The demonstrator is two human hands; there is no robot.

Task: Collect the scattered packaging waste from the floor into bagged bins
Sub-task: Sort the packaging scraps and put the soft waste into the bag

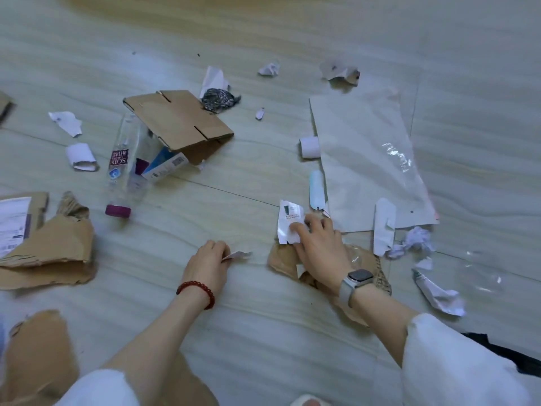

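Observation:
Packaging waste lies scattered over a pale tiled floor. My left hand, with a red bead bracelet on its wrist, pinches a small white paper scrap just above the floor. My right hand, with a grey watch on its wrist, grips a torn white printed paper over a brown cardboard scrap. A clear plastic bottle with a magenta cap lies to the left. Beside the bottle stands a folded brown cardboard box. No bin is in view.
A large clear plastic bag lies flat at the right, with crumpled white papers and a torn wrapper near it. Torn brown cardboard sits at the left. Small paper rolls and scraps dot the far floor.

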